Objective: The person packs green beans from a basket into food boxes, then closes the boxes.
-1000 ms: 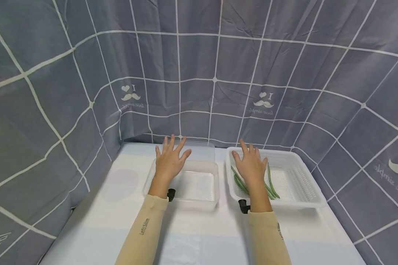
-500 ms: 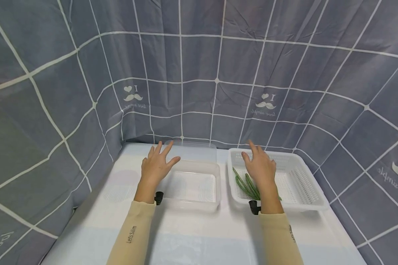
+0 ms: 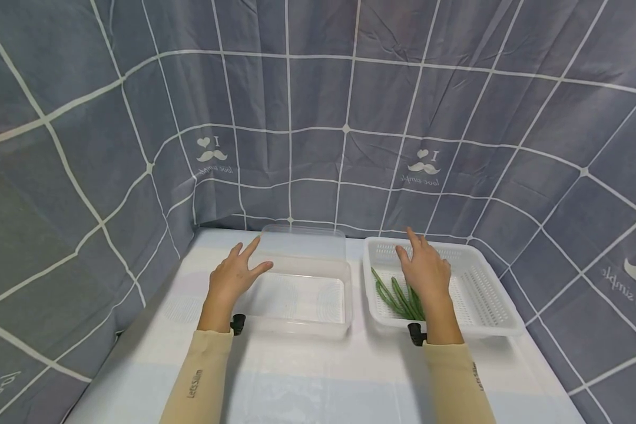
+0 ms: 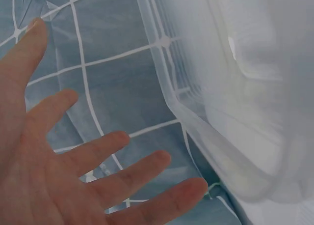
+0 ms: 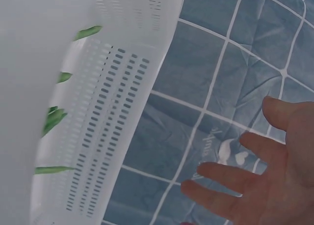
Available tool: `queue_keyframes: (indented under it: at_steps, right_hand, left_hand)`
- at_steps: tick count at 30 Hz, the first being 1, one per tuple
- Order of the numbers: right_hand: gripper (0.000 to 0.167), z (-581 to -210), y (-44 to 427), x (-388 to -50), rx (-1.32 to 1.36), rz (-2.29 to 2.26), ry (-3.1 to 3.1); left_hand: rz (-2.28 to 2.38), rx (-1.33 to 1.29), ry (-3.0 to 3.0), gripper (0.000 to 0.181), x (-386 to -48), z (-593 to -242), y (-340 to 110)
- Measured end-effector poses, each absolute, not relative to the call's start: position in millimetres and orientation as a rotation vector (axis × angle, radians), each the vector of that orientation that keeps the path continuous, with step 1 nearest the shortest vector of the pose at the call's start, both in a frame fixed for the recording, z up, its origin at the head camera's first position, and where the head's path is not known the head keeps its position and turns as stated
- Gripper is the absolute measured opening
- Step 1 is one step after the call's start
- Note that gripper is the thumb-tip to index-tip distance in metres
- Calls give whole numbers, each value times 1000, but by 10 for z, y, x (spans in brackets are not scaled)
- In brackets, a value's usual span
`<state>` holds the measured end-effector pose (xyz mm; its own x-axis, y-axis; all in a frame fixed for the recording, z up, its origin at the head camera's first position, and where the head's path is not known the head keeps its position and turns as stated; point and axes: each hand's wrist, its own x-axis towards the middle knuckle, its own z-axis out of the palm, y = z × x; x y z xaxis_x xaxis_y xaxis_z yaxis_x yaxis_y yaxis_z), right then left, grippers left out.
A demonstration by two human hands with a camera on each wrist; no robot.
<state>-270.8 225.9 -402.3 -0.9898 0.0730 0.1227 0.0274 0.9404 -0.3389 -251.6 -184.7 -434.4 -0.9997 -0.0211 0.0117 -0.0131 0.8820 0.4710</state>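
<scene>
Near the far right corner of the table (image 3: 297, 388), green beans (image 3: 397, 301) were contained in the left part of a white perforated basket (image 3: 482, 294); over it the right hand (image 3: 429, 271) was held, fingers apart. By a clear plastic container (image 3: 315, 327), the left hand (image 3: 232, 278) was held, fingers spread.

Right hand (image 3: 428, 271) partly hides green beans (image 3: 403, 301); sleeves (image 3: 193, 380) cropped

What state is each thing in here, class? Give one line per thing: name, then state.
Left hand, open, holding nothing
Right hand, open, holding nothing
Clear container, upright, uncovered
Clear lid-like piece, off the container, behind it
White basket, upright, uncovered, holding beans
Green beans, loose in the basket, partly hidden
Gray curtain, hanging, creased
</scene>
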Motion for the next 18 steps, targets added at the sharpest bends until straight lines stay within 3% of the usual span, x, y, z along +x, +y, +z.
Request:
queue_keyframes:
  at_steps: [18]
  right_hand:
    - [65, -4050, 2541, -2723, -113, 513, -3005]
  left_hand:
    - [-757, 29, -3034, 79, -2432, -4483, -2074]
